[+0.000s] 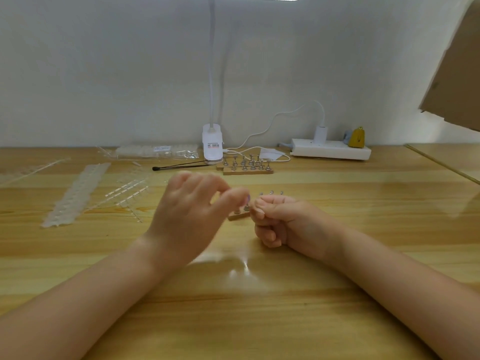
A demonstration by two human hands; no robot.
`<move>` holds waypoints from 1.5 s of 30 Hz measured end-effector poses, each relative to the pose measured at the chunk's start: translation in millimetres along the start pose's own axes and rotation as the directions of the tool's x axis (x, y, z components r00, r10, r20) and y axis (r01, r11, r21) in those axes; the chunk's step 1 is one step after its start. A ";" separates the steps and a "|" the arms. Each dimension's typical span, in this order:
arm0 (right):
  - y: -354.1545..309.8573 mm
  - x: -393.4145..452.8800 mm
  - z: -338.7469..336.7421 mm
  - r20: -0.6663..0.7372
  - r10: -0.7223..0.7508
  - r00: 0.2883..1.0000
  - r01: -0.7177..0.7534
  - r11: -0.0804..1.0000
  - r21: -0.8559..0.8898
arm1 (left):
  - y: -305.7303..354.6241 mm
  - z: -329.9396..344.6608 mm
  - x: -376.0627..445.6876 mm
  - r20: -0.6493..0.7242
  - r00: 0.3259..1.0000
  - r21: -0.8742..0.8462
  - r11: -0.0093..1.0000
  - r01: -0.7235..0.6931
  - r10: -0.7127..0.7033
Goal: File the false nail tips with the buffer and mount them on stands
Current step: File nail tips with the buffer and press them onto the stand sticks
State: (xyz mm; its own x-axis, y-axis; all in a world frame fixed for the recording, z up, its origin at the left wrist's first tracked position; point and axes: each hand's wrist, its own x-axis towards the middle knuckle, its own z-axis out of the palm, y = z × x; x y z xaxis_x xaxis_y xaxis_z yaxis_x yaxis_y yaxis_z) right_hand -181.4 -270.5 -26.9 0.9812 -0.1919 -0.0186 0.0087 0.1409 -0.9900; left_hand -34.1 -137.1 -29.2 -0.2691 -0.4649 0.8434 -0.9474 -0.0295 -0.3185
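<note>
Forearms cross the worktop [259, 307] at lower frame. Left hand [192, 211], blurred, centre: fingers loosely curled, contents cannot be told. Right hand [280, 222]: fingers curled, pinching at a wooden stand strip [237, 216]. Spare stands [245, 166] behind, upper centre. Nail tip strips [75, 193], left.

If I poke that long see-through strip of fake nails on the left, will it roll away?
Probably not. The strip of fake nails lies flat on the table, so it would likely slide rather than roll. It looks thin and clear, so it is probably very light and bendy if lifted by one end. Small tips might snap off.
</note>
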 end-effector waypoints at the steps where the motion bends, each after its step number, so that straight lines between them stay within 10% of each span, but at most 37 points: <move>1: 0.5 0.4 0.7 -0.004 0.000 1.000 0.000 1.000 0.001 | -4.9 -1.4 -0.6 0.002 0.999 0.007 0.999 0.040 -0.040; 6: 0.8 -0.9 2.3 0.001 -0.027 1.000 0.027 1.000 0.006 | 17.6 -1.6 4.6 -0.068 0.985 -0.069 0.985 -0.161 0.157; 11: 1.6 0.9 0.8 -0.019 -0.021 1.000 0.022 1.000 0.018 | -2.6 -3.7 3.0 0.008 1.000 0.074 0.997 -0.011 0.011; 45: 0.0 -0.3 1.3 -0.033 -0.029 0.999 0.028 1.000 -0.010 | 13.7 -0.3 2.5 0.015 0.993 0.019 0.993 -0.114 0.114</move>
State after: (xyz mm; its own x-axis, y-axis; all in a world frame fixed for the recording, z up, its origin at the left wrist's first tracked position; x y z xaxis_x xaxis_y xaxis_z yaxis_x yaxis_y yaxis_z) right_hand -181.4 -269.2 -26.7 0.9738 -0.2274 0.0053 0.0347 0.1255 -0.9915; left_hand -47.8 -138.4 -31.4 -0.3726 -0.4788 0.7950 -0.9070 0.0068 -0.4210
